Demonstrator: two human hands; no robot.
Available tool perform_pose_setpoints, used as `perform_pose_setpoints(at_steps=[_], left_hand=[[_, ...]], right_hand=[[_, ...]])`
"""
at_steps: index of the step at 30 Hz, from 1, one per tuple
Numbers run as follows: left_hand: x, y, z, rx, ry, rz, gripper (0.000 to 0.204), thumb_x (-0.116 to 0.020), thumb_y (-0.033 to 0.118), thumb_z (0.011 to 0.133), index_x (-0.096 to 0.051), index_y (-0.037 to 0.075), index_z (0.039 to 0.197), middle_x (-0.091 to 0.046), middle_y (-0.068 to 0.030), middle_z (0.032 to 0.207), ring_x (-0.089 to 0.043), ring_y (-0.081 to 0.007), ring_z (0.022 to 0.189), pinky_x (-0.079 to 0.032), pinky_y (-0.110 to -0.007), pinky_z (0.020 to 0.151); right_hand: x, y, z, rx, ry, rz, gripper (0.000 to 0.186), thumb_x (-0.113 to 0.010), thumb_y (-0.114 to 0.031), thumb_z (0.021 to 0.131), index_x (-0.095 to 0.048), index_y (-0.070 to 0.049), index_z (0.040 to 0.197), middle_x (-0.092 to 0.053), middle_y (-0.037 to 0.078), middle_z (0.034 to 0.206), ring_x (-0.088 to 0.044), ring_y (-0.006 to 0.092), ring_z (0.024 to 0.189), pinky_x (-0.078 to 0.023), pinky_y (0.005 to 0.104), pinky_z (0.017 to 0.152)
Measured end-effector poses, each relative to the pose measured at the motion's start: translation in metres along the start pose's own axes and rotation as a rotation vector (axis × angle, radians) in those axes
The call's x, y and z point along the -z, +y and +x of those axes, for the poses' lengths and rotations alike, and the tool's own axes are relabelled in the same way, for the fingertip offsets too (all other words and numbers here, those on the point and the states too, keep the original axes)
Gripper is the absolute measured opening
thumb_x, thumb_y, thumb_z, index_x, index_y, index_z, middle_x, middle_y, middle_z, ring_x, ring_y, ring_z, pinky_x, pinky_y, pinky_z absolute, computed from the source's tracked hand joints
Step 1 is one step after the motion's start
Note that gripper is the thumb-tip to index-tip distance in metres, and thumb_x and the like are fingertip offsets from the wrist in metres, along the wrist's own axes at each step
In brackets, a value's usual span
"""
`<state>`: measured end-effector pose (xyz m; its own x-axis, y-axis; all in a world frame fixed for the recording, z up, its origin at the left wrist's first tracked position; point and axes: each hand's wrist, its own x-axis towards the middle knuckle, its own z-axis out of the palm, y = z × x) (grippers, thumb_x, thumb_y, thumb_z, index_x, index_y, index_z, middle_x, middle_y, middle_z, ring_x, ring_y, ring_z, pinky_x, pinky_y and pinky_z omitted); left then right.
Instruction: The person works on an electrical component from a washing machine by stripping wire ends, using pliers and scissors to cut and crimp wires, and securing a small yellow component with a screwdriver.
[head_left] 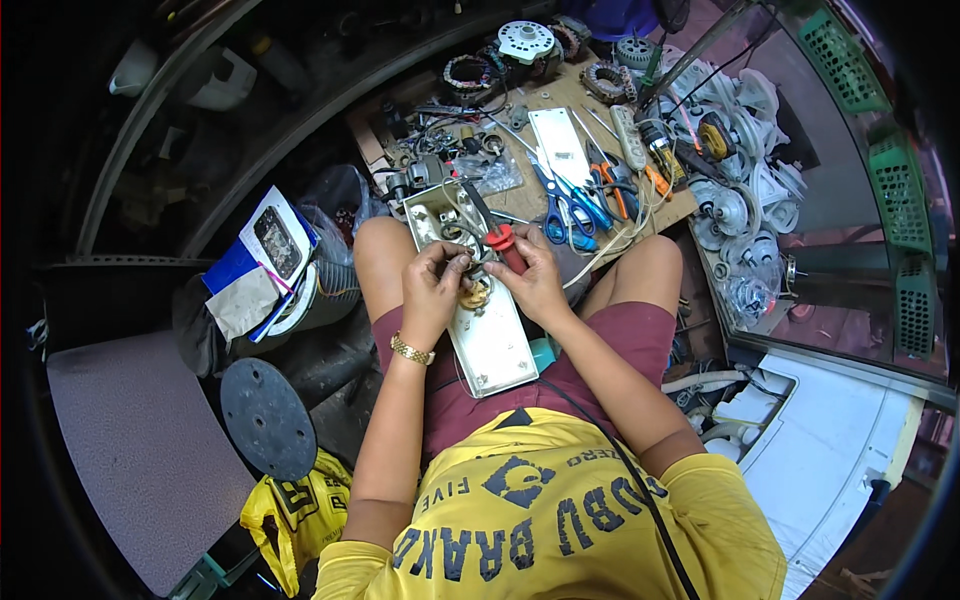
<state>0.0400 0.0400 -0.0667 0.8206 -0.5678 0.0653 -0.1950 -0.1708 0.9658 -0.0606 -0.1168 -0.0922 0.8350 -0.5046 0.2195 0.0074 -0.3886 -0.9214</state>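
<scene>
We see an open, elongated white casing (497,350) lying lengthwise across the lap, its far end reaching to the near edge of the tabletop (562,92) at 12 o'clock; the thighs on both sides probably serve as a cradle, leaving both hands free for close work inside the shell. Our left hand (434,288) comes in from 7 o'clock, thumb and forefinger pressed together over a small part (467,266), too tiny for us to identify. Our right hand (538,285) comes in from 5 o'clock with its fingers curled around what looks like a red-handled soldering iron (512,258), thumb and fingertips close to the left ones. Its dark shaft points toward 11 o'clock, away from both palms, presumably so the end stays clear of skin. Just below the fingertips, a round brass-coloured component (475,294) sits in the casing, while loose wires (455,230) curl in the far half. Blue-handled scissors (560,192) and orange-handled pliers (608,180) lie between 1 and 2 o'clock from the casing, likely to be within the right hand's reach. A copper-wound stator (467,75) sits farther off at 12 o'clock, and white plastic parts (735,205) are heaped at 2 o'clock, seemingly set aside from the working spot.
</scene>
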Motion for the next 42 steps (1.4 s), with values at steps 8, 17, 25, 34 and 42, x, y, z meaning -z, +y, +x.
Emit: perform_pose_setpoints(at_steps=[8,17,25,34,42], left_hand=[[0.0,-0.003,0.01,-0.187,0.053,0.112,0.005,-0.074,0.002,0.095,-0.072,-0.002,0.098,-0.067,-0.0066,0.085,-0.061,-0.015,0.068,-0.051,-0.029,0.066],[-0.02,-0.008,0.002,0.212,0.186,-0.33,0.007,-0.066,0.006,0.104,-0.065,-0.001,0.107,-0.07,-0.0047,0.091,-0.066,-0.0094,0.069,-0.053,-0.022,0.062],[-0.036,0.0,0.005,0.445,0.327,-0.645,0.01,-0.062,0.015,0.108,-0.065,0.005,0.11,-0.069,-0.0006,0.087,-0.061,-0.0057,0.058,-0.044,-0.019,0.047],[-0.017,-0.016,0.002,0.076,0.239,-0.07,0.015,-0.065,0.012,0.107,-0.067,-0.002,0.103,-0.071,-0.0046,0.09,-0.062,-0.0102,0.069,-0.05,-0.029,0.061],[-0.002,0.044,0.014,-0.118,0.001,0.584,0.014,-0.077,0.018,0.091,-0.074,0.005,0.098,-0.072,-0.0149,0.092,-0.069,-0.0368,0.085,-0.052,-0.044,0.072]], right_hand=[[-0.015,0.007,0.004,-0.03,-0.023,0.091,0.037,-0.09,-0.022,0.081,-0.077,0.003,0.106,-0.061,0.013,0.107,-0.064,0.0293,0.099,-0.052,0.0379,0.086],[-0.027,-0.008,0.004,-0.011,0.045,0.129,0.027,-0.075,-0.005,0.092,-0.07,0.004,0.117,-0.062,0.013,0.109,-0.062,0.0254,0.1,-0.051,0.0363,0.09],[-0.034,-0.009,-0.001,-0.081,0.16,0.242,0.028,-0.071,0.0,0.091,-0.068,0.005,0.118,-0.069,0.018,0.11,-0.069,0.0306,0.098,-0.054,0.0386,0.089],[-0.02,0.018,0.004,-0.123,0.127,0.333,0.021,-0.075,-0.013,0.098,-0.069,-0.002,0.115,-0.07,0.008,0.1,-0.066,0.0183,0.092,-0.052,0.0327,0.089],[0.116,0.127,0.194,-0.409,0.303,-0.311,0.046,-0.064,-0.019,0.091,-0.054,0.004,0.129,-0.07,0.033,0.118,-0.07,0.0476,0.111,-0.053,0.051,0.097]])
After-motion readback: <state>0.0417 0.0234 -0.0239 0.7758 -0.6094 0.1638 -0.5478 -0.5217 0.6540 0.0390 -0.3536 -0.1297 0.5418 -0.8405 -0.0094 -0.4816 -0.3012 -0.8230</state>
